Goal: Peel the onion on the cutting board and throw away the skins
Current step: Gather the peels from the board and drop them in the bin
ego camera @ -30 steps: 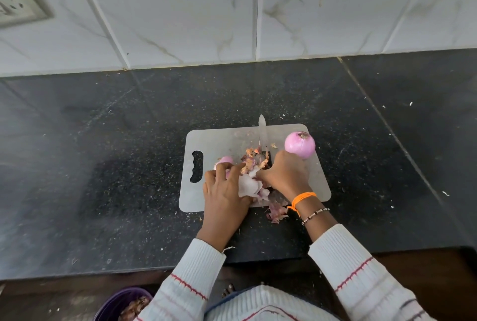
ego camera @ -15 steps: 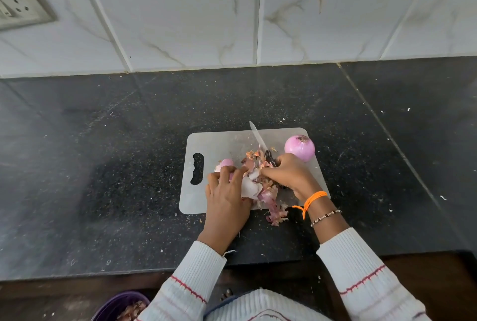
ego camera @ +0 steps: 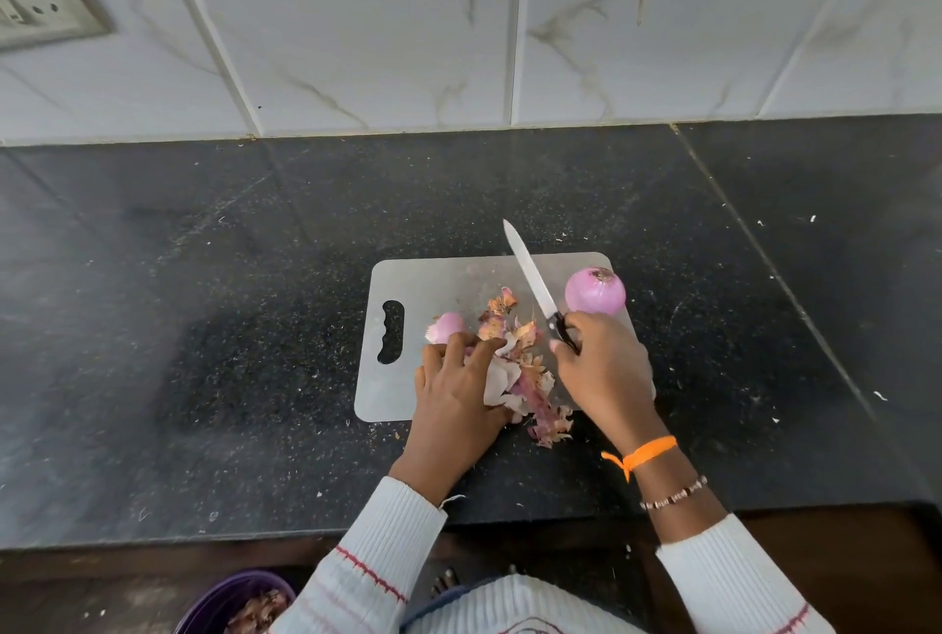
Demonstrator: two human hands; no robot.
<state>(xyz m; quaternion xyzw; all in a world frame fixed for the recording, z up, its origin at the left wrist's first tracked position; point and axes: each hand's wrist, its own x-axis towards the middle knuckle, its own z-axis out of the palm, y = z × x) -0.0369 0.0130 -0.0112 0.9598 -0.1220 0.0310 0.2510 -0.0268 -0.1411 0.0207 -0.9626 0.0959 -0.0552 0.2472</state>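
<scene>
A grey cutting board (ego camera: 438, 286) lies on the black counter. A peeled pink onion (ego camera: 595, 291) stands at its right end. A second pink onion (ego camera: 445, 326) sits just beyond my left hand (ego camera: 455, 396), whose fingers are curled over a heap of onion skins (ego camera: 525, 368) in the middle of the board. Some skins spill over the board's near edge. My right hand (ego camera: 604, 368) grips the black handle of a knife (ego camera: 530, 271), its blade pointing away and to the left above the board.
A purple bin (ego camera: 229, 603) with skins in it stands on the floor below the counter's front edge, at the lower left. Tiled wall runs behind the counter, with a socket plate (ego camera: 46, 6) at the upper left. Small scraps dot the counter.
My right hand has drawn back to the right of the skins, and the knife blade now tilts left. The left hand stays on the skins, which have shifted toward the board's near edge.
</scene>
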